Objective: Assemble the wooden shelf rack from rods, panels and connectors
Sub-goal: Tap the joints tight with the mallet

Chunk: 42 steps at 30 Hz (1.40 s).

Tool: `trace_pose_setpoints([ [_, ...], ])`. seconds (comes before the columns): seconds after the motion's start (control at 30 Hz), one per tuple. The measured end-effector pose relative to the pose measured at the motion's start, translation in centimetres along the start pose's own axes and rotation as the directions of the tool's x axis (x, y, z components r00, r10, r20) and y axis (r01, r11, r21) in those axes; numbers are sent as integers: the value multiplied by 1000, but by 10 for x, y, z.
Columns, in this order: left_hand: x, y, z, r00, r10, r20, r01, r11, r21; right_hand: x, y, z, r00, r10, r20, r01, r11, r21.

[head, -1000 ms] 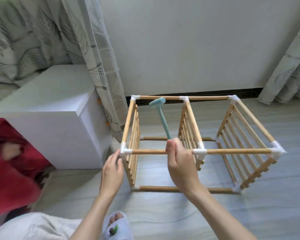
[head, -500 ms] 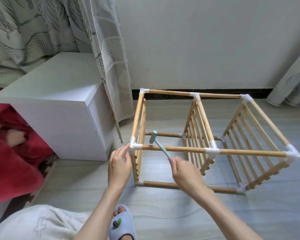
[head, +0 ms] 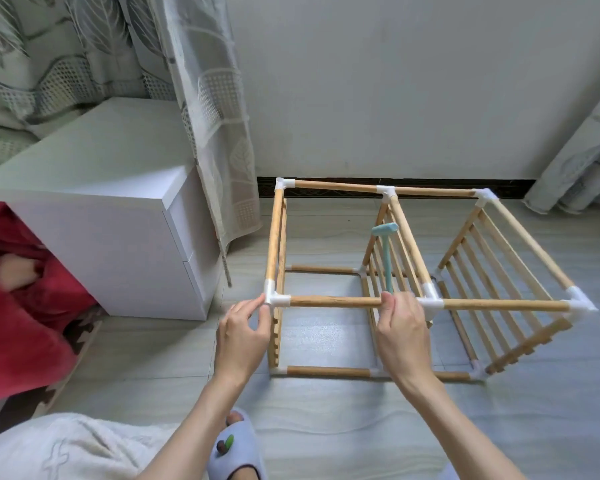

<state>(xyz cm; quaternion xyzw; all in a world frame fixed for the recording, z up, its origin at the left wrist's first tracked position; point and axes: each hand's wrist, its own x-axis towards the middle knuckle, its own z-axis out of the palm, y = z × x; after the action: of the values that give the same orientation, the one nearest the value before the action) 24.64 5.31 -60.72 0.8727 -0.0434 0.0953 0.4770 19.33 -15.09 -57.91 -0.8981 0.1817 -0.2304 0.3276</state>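
Observation:
The wooden shelf rack [head: 506, 304] lies on its side on the floor, built of wooden rods, slatted panels and white corner connectors. My left hand [head: 243, 336] pinches the near left white connector [head: 276, 299] with thumb and fingertips. My right hand [head: 400, 336] grips the handle of a small teal hammer [head: 386, 252], raised upright behind the near top rod. The hammer head points up, above the rack's middle panel.
A white cabinet [head: 111, 209] stands left of the rack, with a patterned curtain [head: 219, 109] hanging beside it. Behind the rack are a wall and dark skirting. Red fabric [head: 21, 317] lies far left. My slippered foot [head: 234, 448] is near the bottom edge.
The hammer came down onto the near left connector half a second ago and now is raised upright again. My left hand stays at that connector.

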Motion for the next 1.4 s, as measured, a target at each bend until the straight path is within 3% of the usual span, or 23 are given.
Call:
trace_pose_setpoints([
  [0.1,-21,9,3,975,140,170,-143,990,1,3,6,-1,1000,9,-11,-9,1000,-18],
  [0.2,-41,16,17,860,369,354,-366,927,-78,-6,7,0,996,39,76,-39,999,5],
  [0.3,-31,19,33,770,523,366,-543,838,-56,-17,15,7,995,65,81,-56,992,-113],
  [0.4,5,17,46,766,516,384,-595,795,116,-24,30,7,997,59,57,-48,985,-167],
  [0.5,47,21,54,718,410,563,-617,749,242,-26,36,6,998,41,39,-36,990,-135],
  [0.57,71,27,57,664,354,659,-643,720,260,-26,37,7,1000,24,-9,-25,992,-126],
  [0.7,90,32,63,599,422,681,-704,682,197,-23,47,9,998,3,-63,-10,994,-107],
  [0.8,82,29,72,598,485,638,-730,659,184,-16,63,1,996,-47,-74,40,995,-96],
  [0.97,57,39,97,617,644,451,-782,564,265,8,98,-34,981,-176,-77,171,983,-66],
  [1.07,31,54,113,672,631,387,-740,571,355,39,127,-56,976,-212,54,218,968,-123],
  [1.17,5,74,132,731,574,369,-680,568,464,67,137,-74,971,-36,236,75,985,-156],
  [1.23,-9,90,146,788,520,329,-611,598,518,74,127,-84,954,120,276,-93,990,-108],
  [1.33,-24,119,169,885,352,305,-465,706,534,65,116,-92,969,203,139,-207,978,16],
  [1.4,-30,133,181,899,301,318,-426,767,480,52,115,-95,974,220,47,-222,974,40],
])
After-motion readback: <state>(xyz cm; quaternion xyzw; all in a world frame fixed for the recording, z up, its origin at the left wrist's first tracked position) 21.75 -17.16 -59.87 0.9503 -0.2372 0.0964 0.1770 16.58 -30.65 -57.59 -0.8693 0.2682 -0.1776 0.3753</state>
